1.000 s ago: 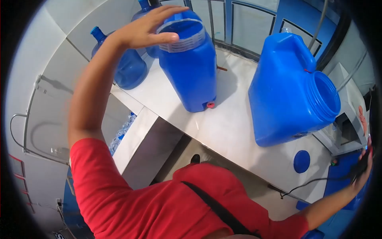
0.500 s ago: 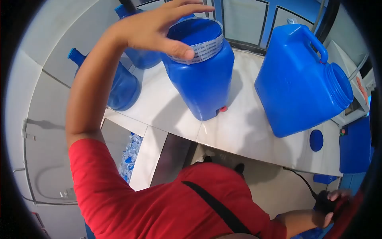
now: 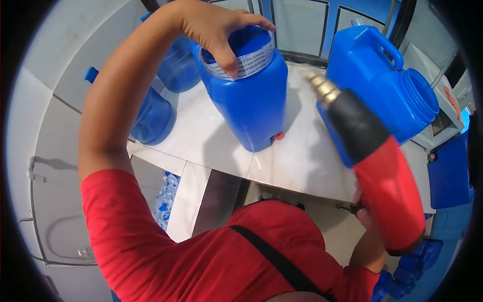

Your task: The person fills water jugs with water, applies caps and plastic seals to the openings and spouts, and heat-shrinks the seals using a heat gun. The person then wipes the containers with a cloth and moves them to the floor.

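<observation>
My left hand (image 3: 219, 35) rests over the wide capped mouth of an upright blue container (image 3: 246, 103), thumb and fingers spread around the lid. A clear printed seal band (image 3: 249, 63) circles that mouth, and a red spigot (image 3: 279, 136) shows low on the container. My right hand (image 3: 366, 214), partly hidden, grips a red and black heat gun (image 3: 385, 173). Its metal nozzle (image 3: 324, 89) points up and left toward the sealed container, some distance from the band.
Another blue container (image 3: 370, 65), with a handle and an open threaded mouth, stands to the right on the white counter (image 3: 297, 166). Translucent blue bottles (image 3: 156, 118) stand at the left. Blue and clear caps (image 3: 166, 199) fill a recess below them. Blue jugs (image 3: 422, 256) sit at lower right.
My right hand has brought the heat gun up from the lower right over the counter's right part. My left hand has stayed at the lid, its fingers now closer around the rim.
</observation>
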Tool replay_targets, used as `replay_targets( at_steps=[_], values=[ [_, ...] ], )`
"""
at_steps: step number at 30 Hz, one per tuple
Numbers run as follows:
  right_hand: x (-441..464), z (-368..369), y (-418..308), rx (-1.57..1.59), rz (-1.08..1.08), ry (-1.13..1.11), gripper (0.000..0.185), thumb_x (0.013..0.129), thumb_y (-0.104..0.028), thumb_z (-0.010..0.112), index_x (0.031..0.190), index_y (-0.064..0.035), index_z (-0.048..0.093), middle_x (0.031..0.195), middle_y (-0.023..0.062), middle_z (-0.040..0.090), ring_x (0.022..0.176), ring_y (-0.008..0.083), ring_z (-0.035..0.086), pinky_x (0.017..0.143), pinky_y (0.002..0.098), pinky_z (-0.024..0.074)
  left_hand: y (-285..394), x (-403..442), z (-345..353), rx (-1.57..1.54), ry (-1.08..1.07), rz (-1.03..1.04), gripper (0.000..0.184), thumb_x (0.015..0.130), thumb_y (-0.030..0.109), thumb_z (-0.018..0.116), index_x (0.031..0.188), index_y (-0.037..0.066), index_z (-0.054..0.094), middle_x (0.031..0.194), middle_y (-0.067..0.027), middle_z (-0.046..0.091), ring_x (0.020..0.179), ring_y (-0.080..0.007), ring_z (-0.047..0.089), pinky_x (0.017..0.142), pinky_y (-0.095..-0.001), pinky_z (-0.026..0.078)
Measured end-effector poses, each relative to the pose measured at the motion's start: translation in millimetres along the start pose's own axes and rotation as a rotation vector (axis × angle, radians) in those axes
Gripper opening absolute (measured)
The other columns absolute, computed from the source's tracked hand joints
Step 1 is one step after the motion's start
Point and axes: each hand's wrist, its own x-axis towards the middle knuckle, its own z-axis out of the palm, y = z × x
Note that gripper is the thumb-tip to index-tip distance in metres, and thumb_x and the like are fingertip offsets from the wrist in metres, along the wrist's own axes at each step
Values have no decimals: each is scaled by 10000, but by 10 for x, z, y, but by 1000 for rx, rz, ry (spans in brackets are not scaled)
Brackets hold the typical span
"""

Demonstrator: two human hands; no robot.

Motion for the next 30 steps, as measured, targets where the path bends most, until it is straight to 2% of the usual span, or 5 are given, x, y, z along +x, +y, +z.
replay_targets(
  at_steps=[10, 13, 15, 25, 30],
  values=[
    [282, 129, -4, 108, 82, -71, 452, 637, 50, 543, 1047, -98, 665, 797, 13, 653, 778, 171, 642, 733, 317, 500, 24, 17, 2, -47, 4, 17, 1079, 543, 248, 865, 1479, 118, 345, 1335, -181, 521, 1196, -340, 561, 999, -428, 516],
    [284, 73, 25, -716, 96, -432, 492, 596, 88, 496, 1062, 2, 629, 750, 37, 613, 681, 162, 607, 638, 294, 479, 16, 29, 22, -56, 10, -14, 1079, 553, 257, 854, 1486, 119, 331, 1336, -197, 520, 1198, -349, 561, 1009, -432, 510],
    [209, 97, 229, -253, 18, -150, 496, 598, 92, 499, 1077, 38, 617, 754, 38, 612, 661, 155, 595, 617, 281, 473, 37, 12, 38, -69, 20, -39, 1081, 559, 273, 844, 1492, 120, 321, 1345, -210, 513, 1206, -361, 557, 1016, -440, 504],
    [89, 28, 441, 174, 223, -32, 432, 715, -87, 736, 1140, -130, 672, 1011, 17, 702, 969, 219, 656, 906, 395, 480, -143, -69, 142, -32, 175, -504, 1160, 689, 902, 493, 1538, 152, 244, 1467, -284, 402, 1335, -473, 430, 1085, -542, 411],
    [193, 101, 222, -313, -205, -79, 549, 708, 56, 574, 1256, 63, 551, 836, 65, 662, 720, 142, 606, 672, 285, 495, -277, 16, 174, 95, 309, -461, 1094, 738, 908, 383, 1536, 170, 266, 1446, -275, 437, 1329, -466, 441, 1095, -551, 396]
  ],
)
